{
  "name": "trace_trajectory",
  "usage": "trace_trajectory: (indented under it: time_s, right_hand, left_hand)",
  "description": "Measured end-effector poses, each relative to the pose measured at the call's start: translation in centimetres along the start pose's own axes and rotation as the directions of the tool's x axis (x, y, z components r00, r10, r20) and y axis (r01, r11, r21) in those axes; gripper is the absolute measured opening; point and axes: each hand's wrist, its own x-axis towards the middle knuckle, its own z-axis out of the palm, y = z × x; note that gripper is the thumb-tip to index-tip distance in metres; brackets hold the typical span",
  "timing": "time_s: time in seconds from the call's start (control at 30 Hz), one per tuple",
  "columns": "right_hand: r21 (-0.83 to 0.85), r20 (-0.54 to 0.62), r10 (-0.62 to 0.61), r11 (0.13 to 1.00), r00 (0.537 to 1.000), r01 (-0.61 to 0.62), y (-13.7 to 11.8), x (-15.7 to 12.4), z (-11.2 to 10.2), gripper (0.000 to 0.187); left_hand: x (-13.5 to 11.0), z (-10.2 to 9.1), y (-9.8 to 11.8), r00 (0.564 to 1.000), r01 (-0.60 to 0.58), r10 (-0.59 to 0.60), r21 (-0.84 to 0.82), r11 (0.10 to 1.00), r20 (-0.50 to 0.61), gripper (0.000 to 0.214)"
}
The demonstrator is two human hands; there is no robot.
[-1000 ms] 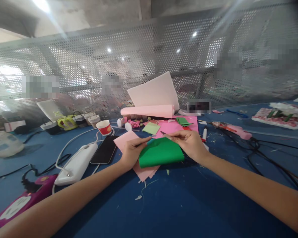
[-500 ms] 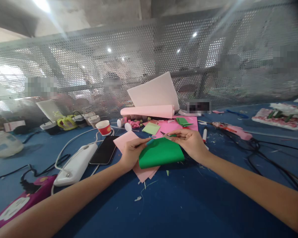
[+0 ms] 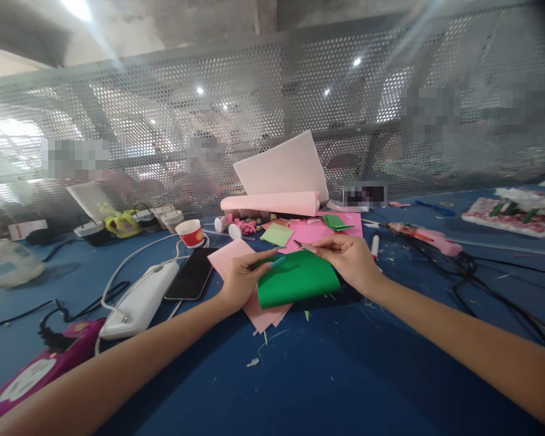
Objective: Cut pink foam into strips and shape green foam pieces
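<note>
A green foam sheet lies curved over pale pink sheets on the blue table. My left hand pinches the green sheet's left upper edge, fingers closed on it. My right hand is closed at the sheet's upper right edge around small scissors, whose dark tip pokes out to the left of the fingers.
A black phone, a white power strip with cables and a red-and-white paper cup lie to the left. Pink foam rolls, green scraps, a marker and black cables sit behind and right.
The green sheet has shifted slightly to the right and my left fingers have slid further over its edge. My right hand stays at the top right edge with the scissors.
</note>
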Motion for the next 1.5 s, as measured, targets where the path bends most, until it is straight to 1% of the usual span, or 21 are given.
trace_trajectory:
  time_s: [0.1,0.23,0.33,0.47,0.63,0.73,0.87,1.03,1.27,1.5]
  right_hand:
    - [-0.026,-0.009,0.016,1.0,1.0,-0.017,0.3,0.2,-0.3,0.016]
    - [-0.063,-0.002,0.02,0.998,1.0,-0.02,0.5,0.4,-0.5,0.021]
    - [-0.046,0.027,0.031,0.998,0.999,-0.03,0.5,0.4,-0.5,0.022]
    - [-0.015,0.05,0.04,0.999,0.998,-0.039,0.4,0.5,-0.6,0.024]
    - [-0.044,0.076,0.026,0.999,0.997,-0.023,0.5,0.6,-0.8,0.019]
    - [-0.063,0.066,-0.002,0.998,0.998,0.006,0.6,0.6,-0.8,0.018]
    - [-0.058,0.074,0.004,0.998,0.997,0.0,0.5,0.6,-0.9,0.019]
    - [-0.035,0.108,0.036,0.999,0.993,-0.032,0.4,0.7,-0.9,0.02]
    - [-0.047,0.152,0.02,0.999,0.988,-0.013,0.8,1.0,-1.3,0.018]
    - [-0.064,0.226,0.029,0.998,0.974,-0.015,0.5,1.2,-1.7,0.02]
  left_hand:
    - [0.2,-0.1,-0.2,0.999,0.034,-0.034,-0.008,0.999,0.014,0.03]
    - [0.3,-0.1,-0.5,0.998,0.059,-0.06,-0.033,0.998,-0.014,0.031]
    - [0.3,0.0,-0.4,0.997,0.066,-0.067,-0.04,0.997,-0.03,0.028]
    - [0.1,0.0,-0.3,0.997,0.065,-0.067,-0.071,0.995,-0.026,0.026]
    - [0.1,-0.1,-0.7,1.0,0.021,-0.022,-0.025,0.999,-0.021,0.027]
    - [0.1,-0.3,-1.1,1.0,-0.01,0.01,0.018,1.0,-0.02,0.029]
    - [0.1,-0.3,-1.1,0.999,-0.034,0.034,0.038,0.999,-0.003,0.024]
    - [0.2,-0.3,-0.7,1.0,-0.011,0.01,0.06,0.998,0.012,0.025]
    - [0.2,-0.2,-0.5,0.999,0.018,-0.019,0.048,0.999,0.03,0.024]
    - [0.2,-0.1,-0.4,1.0,0.025,-0.026,0.055,0.998,0.015,0.024]
